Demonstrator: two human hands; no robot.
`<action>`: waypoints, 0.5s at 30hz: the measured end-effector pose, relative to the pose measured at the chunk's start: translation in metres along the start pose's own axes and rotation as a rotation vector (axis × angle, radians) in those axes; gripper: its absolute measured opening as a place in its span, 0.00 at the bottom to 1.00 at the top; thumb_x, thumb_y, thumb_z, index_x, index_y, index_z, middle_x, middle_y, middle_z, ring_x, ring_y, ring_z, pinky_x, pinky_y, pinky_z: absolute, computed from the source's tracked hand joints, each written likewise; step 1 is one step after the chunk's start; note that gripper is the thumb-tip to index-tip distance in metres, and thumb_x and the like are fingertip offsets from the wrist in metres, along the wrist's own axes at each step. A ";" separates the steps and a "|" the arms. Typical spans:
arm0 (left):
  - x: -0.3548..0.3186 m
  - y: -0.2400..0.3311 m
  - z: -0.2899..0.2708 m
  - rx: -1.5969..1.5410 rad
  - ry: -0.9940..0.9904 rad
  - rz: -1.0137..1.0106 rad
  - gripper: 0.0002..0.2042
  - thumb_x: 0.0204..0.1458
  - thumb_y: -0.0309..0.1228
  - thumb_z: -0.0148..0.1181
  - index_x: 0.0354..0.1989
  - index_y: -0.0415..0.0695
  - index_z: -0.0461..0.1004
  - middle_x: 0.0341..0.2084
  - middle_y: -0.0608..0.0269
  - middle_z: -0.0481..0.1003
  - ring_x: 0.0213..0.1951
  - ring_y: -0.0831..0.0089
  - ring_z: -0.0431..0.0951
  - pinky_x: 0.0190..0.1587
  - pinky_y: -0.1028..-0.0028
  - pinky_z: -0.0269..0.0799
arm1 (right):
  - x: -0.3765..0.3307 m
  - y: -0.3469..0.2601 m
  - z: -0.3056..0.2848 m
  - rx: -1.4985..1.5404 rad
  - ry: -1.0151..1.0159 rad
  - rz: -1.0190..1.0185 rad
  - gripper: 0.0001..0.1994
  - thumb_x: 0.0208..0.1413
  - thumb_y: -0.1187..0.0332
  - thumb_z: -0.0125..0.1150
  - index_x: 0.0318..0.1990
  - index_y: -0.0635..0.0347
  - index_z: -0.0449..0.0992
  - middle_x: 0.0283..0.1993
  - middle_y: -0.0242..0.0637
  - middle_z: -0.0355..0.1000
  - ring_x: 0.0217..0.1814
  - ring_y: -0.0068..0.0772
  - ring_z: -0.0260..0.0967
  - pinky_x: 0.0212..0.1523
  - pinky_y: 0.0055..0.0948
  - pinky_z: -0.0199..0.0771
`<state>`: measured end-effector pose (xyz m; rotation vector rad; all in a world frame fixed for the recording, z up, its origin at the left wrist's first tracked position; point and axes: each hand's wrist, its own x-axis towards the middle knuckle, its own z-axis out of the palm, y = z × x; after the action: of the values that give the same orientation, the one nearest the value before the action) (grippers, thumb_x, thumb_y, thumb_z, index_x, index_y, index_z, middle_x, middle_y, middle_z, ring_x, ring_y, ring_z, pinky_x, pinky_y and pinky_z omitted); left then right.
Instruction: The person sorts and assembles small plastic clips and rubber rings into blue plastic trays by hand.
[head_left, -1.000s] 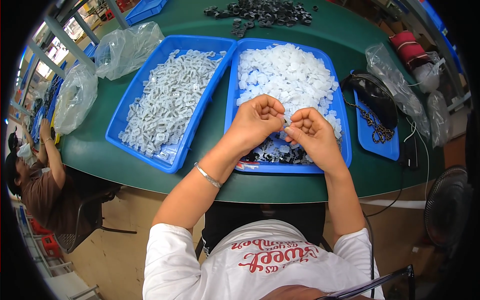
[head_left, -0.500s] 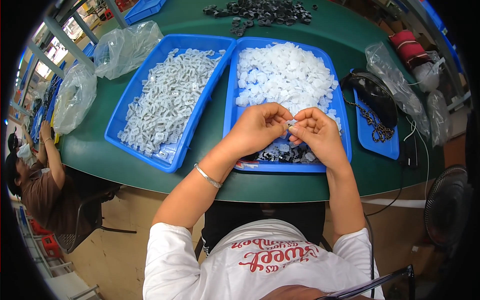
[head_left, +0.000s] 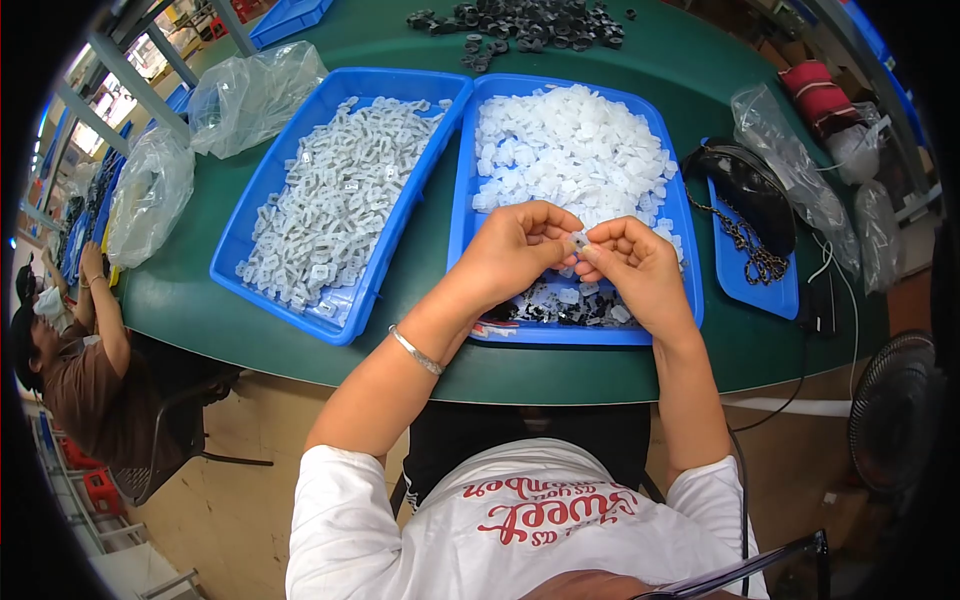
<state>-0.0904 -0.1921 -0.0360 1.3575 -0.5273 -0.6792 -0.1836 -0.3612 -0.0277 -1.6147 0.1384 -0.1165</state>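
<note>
Directly between them, the left hand [head_left: 515, 250] and right hand [head_left: 635, 265] pinch one small white plastic piece [head_left: 578, 240] fingertip to fingertip, equally near both, over the near end of the right blue tray [head_left: 462, 215].

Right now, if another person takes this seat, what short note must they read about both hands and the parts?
Left hand and right hand: both pinch one small white piece, held together above the right blue tray.
That tray holds a heap of white pieces, with some dark parts at its near end.
Left blue tray: full of grey-white pieces.
Dark rings lie at the far table edge.
Many loose white pieces are still unhandled.
</note>
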 end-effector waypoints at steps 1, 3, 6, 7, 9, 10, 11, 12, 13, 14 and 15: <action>0.000 0.001 0.000 -0.006 0.009 -0.021 0.09 0.57 0.19 0.57 0.45 0.31 0.75 0.34 0.60 0.79 0.35 0.79 0.79 0.40 0.80 0.77 | 0.000 0.000 0.000 0.011 -0.003 0.004 0.06 0.61 0.77 0.59 0.43 0.69 0.73 0.38 0.41 0.78 0.37 0.24 0.77 0.38 0.20 0.79; 0.001 0.002 0.000 -0.020 0.007 -0.033 0.09 0.56 0.19 0.58 0.45 0.31 0.75 0.33 0.60 0.79 0.35 0.79 0.79 0.40 0.80 0.76 | 0.000 0.000 -0.001 0.022 -0.006 0.008 0.06 0.61 0.77 0.58 0.44 0.69 0.73 0.38 0.42 0.78 0.38 0.24 0.78 0.38 0.20 0.79; 0.000 0.001 -0.001 -0.037 0.004 -0.035 0.09 0.56 0.20 0.60 0.45 0.31 0.75 0.33 0.60 0.79 0.35 0.79 0.79 0.40 0.80 0.76 | 0.000 0.000 0.000 0.023 -0.020 0.002 0.06 0.61 0.78 0.58 0.44 0.69 0.73 0.39 0.42 0.77 0.38 0.24 0.77 0.39 0.20 0.79; -0.001 0.000 -0.001 -0.040 0.003 -0.025 0.09 0.55 0.20 0.61 0.44 0.31 0.76 0.33 0.61 0.79 0.35 0.79 0.79 0.40 0.80 0.76 | 0.000 0.001 0.000 0.011 -0.011 0.005 0.06 0.61 0.78 0.57 0.43 0.69 0.73 0.38 0.41 0.77 0.37 0.24 0.77 0.39 0.20 0.79; -0.002 0.003 0.000 -0.023 -0.008 -0.009 0.08 0.55 0.20 0.61 0.43 0.32 0.76 0.32 0.61 0.78 0.35 0.79 0.79 0.39 0.80 0.76 | 0.000 0.002 0.001 -0.002 -0.005 0.009 0.05 0.61 0.78 0.57 0.43 0.69 0.73 0.37 0.40 0.77 0.37 0.23 0.77 0.39 0.20 0.79; -0.002 0.004 0.001 -0.004 -0.021 0.006 0.08 0.54 0.20 0.61 0.41 0.32 0.76 0.32 0.61 0.78 0.35 0.79 0.79 0.39 0.80 0.76 | -0.001 0.002 0.001 -0.009 -0.003 0.011 0.06 0.61 0.78 0.58 0.43 0.68 0.73 0.37 0.39 0.77 0.37 0.23 0.77 0.39 0.20 0.78; -0.002 0.003 0.002 -0.005 -0.016 0.006 0.08 0.54 0.20 0.61 0.41 0.32 0.76 0.32 0.61 0.78 0.35 0.79 0.79 0.39 0.80 0.76 | -0.002 0.002 0.002 -0.015 -0.002 0.013 0.06 0.61 0.77 0.58 0.44 0.68 0.73 0.36 0.37 0.76 0.37 0.22 0.77 0.39 0.20 0.78; -0.002 0.003 0.001 0.028 0.000 0.030 0.07 0.55 0.21 0.61 0.41 0.33 0.76 0.33 0.62 0.78 0.35 0.79 0.79 0.39 0.80 0.75 | -0.002 0.002 0.004 -0.012 -0.010 0.012 0.06 0.61 0.77 0.58 0.44 0.68 0.73 0.36 0.37 0.76 0.37 0.22 0.77 0.39 0.20 0.78; -0.003 0.003 -0.001 0.061 0.016 0.054 0.06 0.55 0.21 0.61 0.41 0.35 0.76 0.33 0.62 0.78 0.36 0.79 0.79 0.39 0.80 0.74 | -0.002 0.001 0.006 -0.007 0.006 -0.012 0.06 0.60 0.77 0.59 0.44 0.68 0.73 0.36 0.36 0.76 0.37 0.22 0.76 0.40 0.21 0.78; -0.005 0.004 -0.004 0.064 0.025 0.052 0.06 0.55 0.21 0.61 0.41 0.35 0.76 0.33 0.62 0.78 0.36 0.79 0.79 0.39 0.80 0.74 | -0.002 0.001 0.008 0.000 0.022 -0.035 0.07 0.60 0.76 0.59 0.45 0.67 0.74 0.36 0.35 0.76 0.37 0.22 0.76 0.40 0.21 0.77; -0.004 0.007 -0.006 0.273 0.206 0.356 0.05 0.54 0.20 0.60 0.39 0.36 0.76 0.32 0.60 0.78 0.33 0.75 0.79 0.38 0.78 0.74 | -0.003 0.000 0.007 -0.001 0.024 -0.033 0.07 0.60 0.76 0.59 0.45 0.67 0.74 0.36 0.35 0.76 0.37 0.22 0.76 0.40 0.21 0.77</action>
<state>-0.0885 -0.1847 -0.0297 1.5170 -0.6916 -0.1777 -0.1851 -0.3537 -0.0284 -1.6170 0.1303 -0.1613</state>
